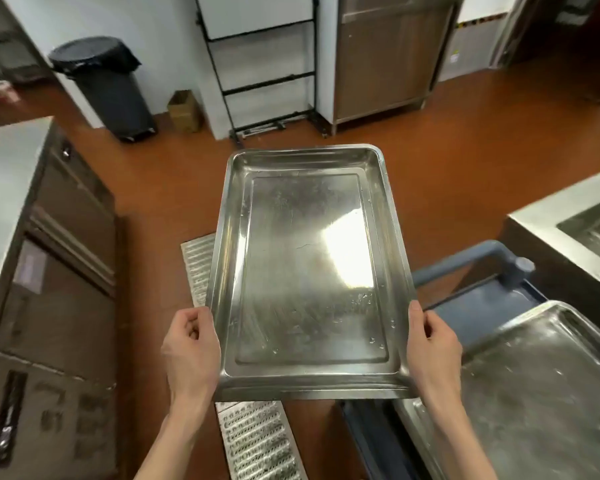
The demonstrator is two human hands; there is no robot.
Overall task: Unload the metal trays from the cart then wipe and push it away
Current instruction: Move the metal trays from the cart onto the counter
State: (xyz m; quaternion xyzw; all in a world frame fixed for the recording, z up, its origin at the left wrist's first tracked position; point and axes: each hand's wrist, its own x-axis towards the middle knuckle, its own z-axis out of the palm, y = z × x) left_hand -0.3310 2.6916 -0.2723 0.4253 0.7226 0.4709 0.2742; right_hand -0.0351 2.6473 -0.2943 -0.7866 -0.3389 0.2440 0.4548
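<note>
A: Item one?

B: Metal tray (309, 271), rectangular, shallow, with rounded corners, a rolled rim and a raised border stamped into its base. The steel was scuffed and dull, with a few water drops near the right wall and a bright glare patch right of centre. It held nothing.

A: Location?

B: Held in the air over the orange-brown floor (447, 168), long side pointing away from the person, above a perforated floor drain grate (257, 441).

A: Hands?

B: The left hand (191, 351) gripped the tray's left rim near the close corner, fingers curled under the edge. The right hand (433, 348) gripped the right rim opposite it, thumb lying along the rim.

A: Item two?

B: A second metal tray (541, 393), same make, wet-looking and scratched, lying on the grey cart (478, 317) at lower right. The cart's handle (471, 261) stood just beyond the held tray's right side.

A: Surroundings?

B: A steel surface (4, 181) with cabinet doors on the left, a steel sink (589, 230) on the right, a black bin (108, 88), a small cardboard box (185, 110) and a black rack frame (267, 81) against the far wall.
</note>
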